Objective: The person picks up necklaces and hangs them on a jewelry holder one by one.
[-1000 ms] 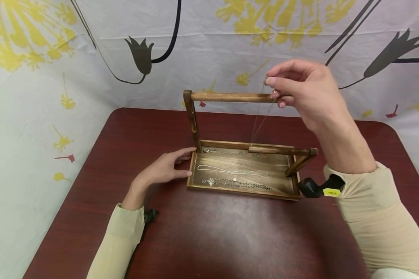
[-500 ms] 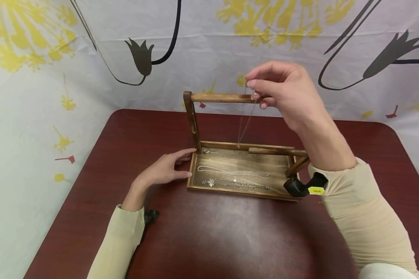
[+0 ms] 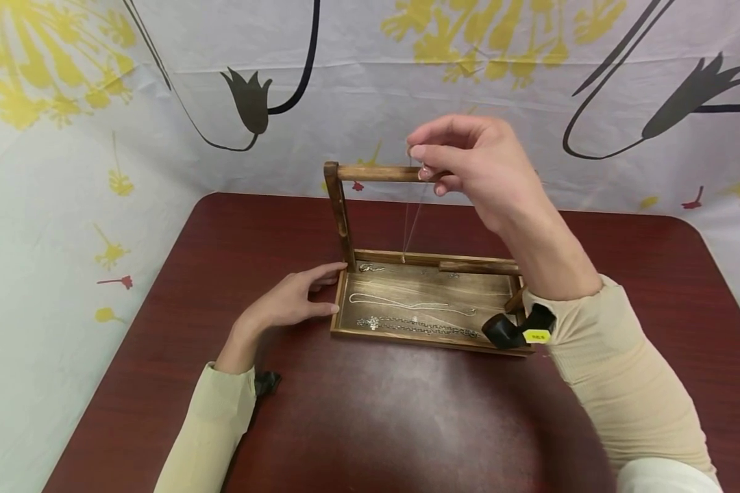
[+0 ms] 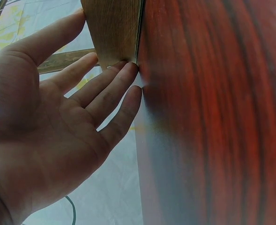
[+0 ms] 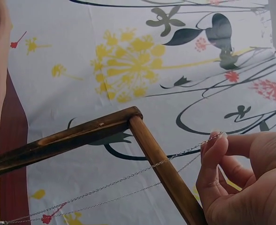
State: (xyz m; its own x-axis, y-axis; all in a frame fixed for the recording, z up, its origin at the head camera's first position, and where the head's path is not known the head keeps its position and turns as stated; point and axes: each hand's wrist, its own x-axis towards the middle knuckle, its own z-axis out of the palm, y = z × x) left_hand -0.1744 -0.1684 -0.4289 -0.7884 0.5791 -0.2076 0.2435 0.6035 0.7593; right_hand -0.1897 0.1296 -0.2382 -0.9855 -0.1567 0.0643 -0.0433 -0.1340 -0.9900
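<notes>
Pinching necklace (image 5: 114,182) with right hand (image 3: 477,164) near wooden bar (image 3: 376,173); touching tray (image 3: 401,339) at left end with left hand (image 3: 290,296), fingers apart.

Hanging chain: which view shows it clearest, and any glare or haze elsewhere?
Right wrist view: chain clearest, links distinct near the right hand; head view: chain only a faint hairline, pale glare on the table in front of the tray; left wrist view: no chain showing, left hand dim against brighter cloth, greyish haze over part of the table.
</notes>
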